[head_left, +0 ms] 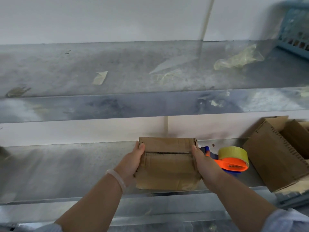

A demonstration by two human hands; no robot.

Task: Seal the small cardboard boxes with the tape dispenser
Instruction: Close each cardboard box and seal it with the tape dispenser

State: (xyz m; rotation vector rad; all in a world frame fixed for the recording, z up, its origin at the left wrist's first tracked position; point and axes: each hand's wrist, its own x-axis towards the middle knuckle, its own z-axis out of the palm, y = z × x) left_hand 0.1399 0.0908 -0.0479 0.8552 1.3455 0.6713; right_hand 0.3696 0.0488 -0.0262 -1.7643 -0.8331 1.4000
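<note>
While the small cardboard box (167, 163) sits on the metal shelf (66, 168) with its flaps folded shut, both hands clamp it from the sides: the left hand (132, 162) grips the left edge with its thumb over the top, and the right hand (204, 164) does the same on the right edge. The middle seam looks bare, so I'd say no fresh tape is on yet, and the tape dispenser (232, 160) lies untouched just beside the right hand. Sealing is all ahead here, and a bigger open box (274, 158) waits at the far right.
</note>
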